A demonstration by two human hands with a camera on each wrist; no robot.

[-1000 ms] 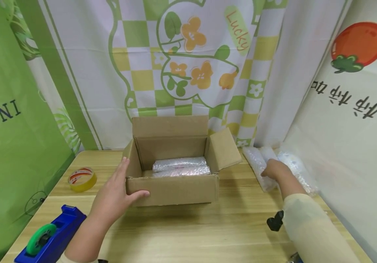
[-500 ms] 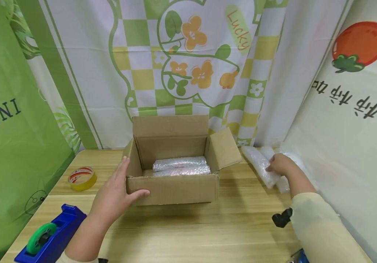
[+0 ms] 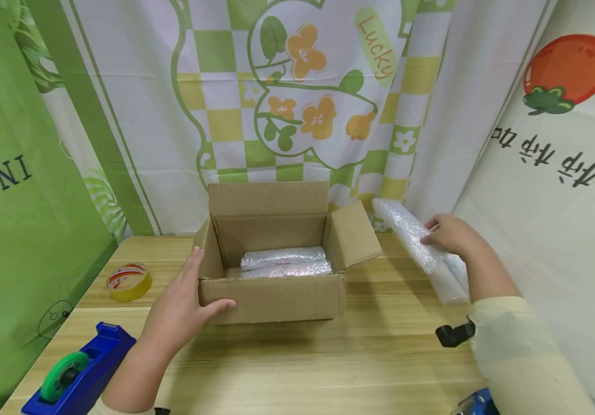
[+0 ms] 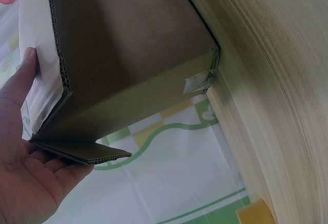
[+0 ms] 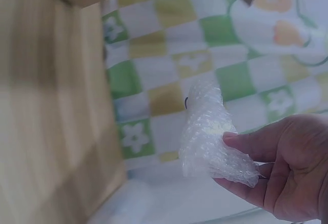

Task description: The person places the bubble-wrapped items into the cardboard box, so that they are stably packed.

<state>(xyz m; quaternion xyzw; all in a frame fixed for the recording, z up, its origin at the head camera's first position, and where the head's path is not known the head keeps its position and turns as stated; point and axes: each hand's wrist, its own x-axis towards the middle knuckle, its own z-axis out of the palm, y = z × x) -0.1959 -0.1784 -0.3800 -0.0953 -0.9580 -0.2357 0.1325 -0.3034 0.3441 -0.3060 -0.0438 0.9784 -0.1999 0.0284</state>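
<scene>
An open cardboard box (image 3: 277,301) stands mid-table with bubble-wrapped rolls (image 3: 284,259) lying in it. My left hand (image 3: 178,311) grips its left front corner, and in the left wrist view the thumb lies on the front panel while the fingers sit behind a side flap (image 4: 77,151). To the right of the box, my right hand (image 3: 453,237) pinches a long bubble-wrapped bundle (image 3: 405,230), raised and tilted. The right wrist view shows thumb and fingers on the bundle's near end (image 5: 205,137). More bubble-wrapped packages (image 3: 445,285) lie beneath that hand, partly hidden.
A yellow tape roll (image 3: 129,282) lies on the left of the table (image 3: 287,369). A blue tape dispenser (image 3: 82,369) with a green reel stands beside my left forearm. Part of a blue object (image 3: 476,402) shows at the bottom right. Curtains hang behind the table.
My right hand has taken a bubble-wrapped bundle from the packages at the right and lifted it, shifting slightly right and up. The left hand and the box have stayed put.
</scene>
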